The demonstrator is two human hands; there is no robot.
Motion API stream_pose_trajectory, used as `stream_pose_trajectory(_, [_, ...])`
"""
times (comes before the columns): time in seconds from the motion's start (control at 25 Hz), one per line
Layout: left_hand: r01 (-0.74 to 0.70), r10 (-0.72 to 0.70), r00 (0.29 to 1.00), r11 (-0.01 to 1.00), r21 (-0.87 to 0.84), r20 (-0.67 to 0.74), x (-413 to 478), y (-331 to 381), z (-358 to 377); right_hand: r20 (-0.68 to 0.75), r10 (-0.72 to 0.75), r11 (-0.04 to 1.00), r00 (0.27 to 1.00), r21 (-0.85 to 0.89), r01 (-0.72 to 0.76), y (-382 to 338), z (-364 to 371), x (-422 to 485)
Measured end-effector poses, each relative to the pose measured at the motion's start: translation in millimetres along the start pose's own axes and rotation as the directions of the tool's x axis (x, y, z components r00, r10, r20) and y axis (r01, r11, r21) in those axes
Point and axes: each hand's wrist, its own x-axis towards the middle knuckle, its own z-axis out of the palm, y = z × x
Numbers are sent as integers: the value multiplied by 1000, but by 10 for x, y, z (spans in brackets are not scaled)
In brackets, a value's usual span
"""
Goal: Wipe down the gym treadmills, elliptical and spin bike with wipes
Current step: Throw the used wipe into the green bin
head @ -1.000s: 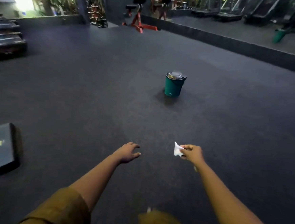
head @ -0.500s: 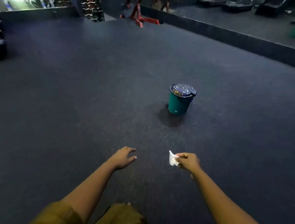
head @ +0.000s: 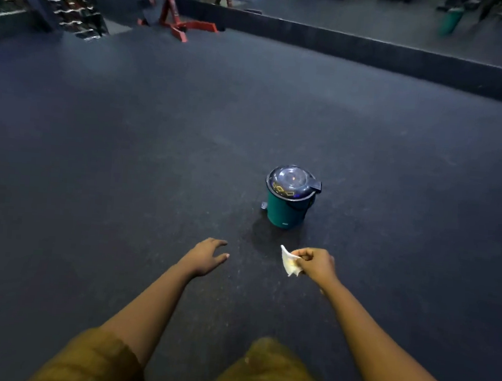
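Note:
My right hand pinches a small crumpled white wipe with a yellowish stain, held out in front of me above the dark floor. My left hand reaches forward beside it, fingers loosely spread and holding nothing. Just beyond the wipe stands a small green pedal bin with a dark domed lid that is closed and a foot pedal at its left base. No treadmill, elliptical or spin bike is plainly visible.
Dark rubber floor stretches all around. A red-framed bench and a dumbbell rack stand at the far left. A low dark ledge below a wall mirror runs along the far right.
The view has moved forward and tilted down, so the green bin is much closer to my hands. Both hands keep their pose, the right still pinching the wipe.

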Motion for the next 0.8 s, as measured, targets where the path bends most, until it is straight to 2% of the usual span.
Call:
stream_pose_trajectory(0.2, [-93,88,993,992,79,74,1610,-132,-701,-72,46,998,996,-38,-48,-460,133,1365])
stream_pose_trajectory(0.56, [-197,178,970,974,108,164,4142,-179,-2114,-68,100,986,993,-124,-108,-1819,216,3688])
stream_pose_trajectory(0.68, [-274,229,940,949,158,254,4953,-193,-2380,-133,157,981,979,-92,-170,-2100,329,4272])
stream_pose_trajectory(0.8, [-411,313,875,883,225,370,5852,-119,-2641,-247,196,978,949,-17,-206,-2356,457,4836])
